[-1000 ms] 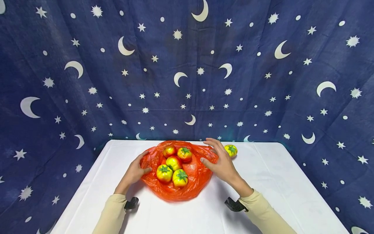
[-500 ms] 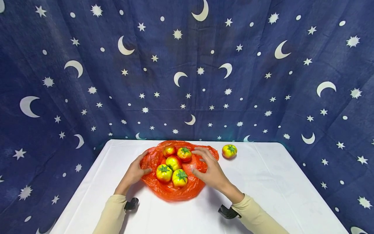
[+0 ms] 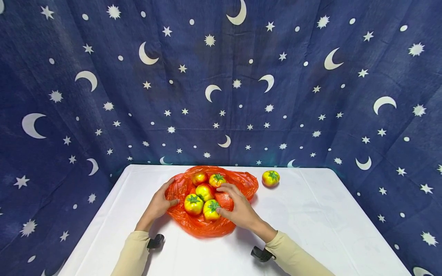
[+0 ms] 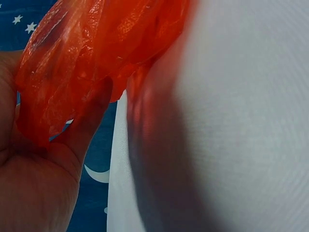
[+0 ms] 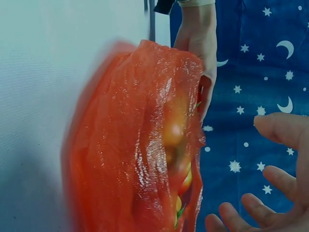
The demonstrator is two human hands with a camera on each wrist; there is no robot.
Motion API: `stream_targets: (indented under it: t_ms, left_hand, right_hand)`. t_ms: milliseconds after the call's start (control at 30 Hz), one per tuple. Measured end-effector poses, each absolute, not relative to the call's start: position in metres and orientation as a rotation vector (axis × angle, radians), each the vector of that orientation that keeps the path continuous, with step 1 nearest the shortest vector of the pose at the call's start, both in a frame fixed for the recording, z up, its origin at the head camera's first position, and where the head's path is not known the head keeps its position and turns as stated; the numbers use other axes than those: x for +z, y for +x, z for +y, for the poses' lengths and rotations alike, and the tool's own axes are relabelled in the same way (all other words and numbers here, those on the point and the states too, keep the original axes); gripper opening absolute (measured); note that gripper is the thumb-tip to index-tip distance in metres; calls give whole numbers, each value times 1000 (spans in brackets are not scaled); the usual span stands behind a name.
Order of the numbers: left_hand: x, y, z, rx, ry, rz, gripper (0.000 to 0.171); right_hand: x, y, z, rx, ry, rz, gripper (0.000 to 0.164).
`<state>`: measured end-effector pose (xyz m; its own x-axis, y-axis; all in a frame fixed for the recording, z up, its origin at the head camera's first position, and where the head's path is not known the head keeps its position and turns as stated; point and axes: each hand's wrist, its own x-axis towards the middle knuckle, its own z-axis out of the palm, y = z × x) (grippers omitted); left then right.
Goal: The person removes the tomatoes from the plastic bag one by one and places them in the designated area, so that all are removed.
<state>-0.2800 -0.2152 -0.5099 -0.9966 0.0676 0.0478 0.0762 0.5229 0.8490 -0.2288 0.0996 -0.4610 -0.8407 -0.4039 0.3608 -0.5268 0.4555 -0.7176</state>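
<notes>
A thin red plastic bag (image 3: 214, 230) lies spread on the table with its mouth upward. Several yellow-and-red tomatoes (image 3: 193, 205) with green leafy tops sit inside it. My left hand (image 3: 158, 203) holds the bag's left rim, thumb on the inner side; the left wrist view shows the plastic (image 4: 96, 43) between thumb and fingers. My right hand (image 3: 239, 210) hovers over the bag's right part, its thumb tip overlapping the front-right tomato (image 3: 209, 213) in the head view. In the right wrist view its spread fingers (image 5: 258, 210) are apart from the bag and hold nothing.
A single tomato (image 3: 271, 178) lies outside the bag, to its right near the table's back edge. The white-covered table (image 3: 324, 222) ends at a dark blue curtain (image 3: 221, 69) with moons and stars. A black wrist camera (image 3: 262, 253) hangs under the right wrist.
My right hand has moved left and toward me, from beside the loose tomato to over the bagged tomatoes. My left hand keeps its place on the rim.
</notes>
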Motion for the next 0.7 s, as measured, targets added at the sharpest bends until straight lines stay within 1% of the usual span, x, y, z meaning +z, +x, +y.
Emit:
stream_targets:
  t_ms: [433, 700]
  left_hand:
    - [-507, -279, -216, -1503, -129, -2739, 88]
    - [-509, -280, -217, -1490, -129, -2749, 88]
  right_hand:
    - [-474, -240, 87, 1286, 842, -2679, 63]
    - [-480, -244, 80, 1267, 765, -2794, 68]
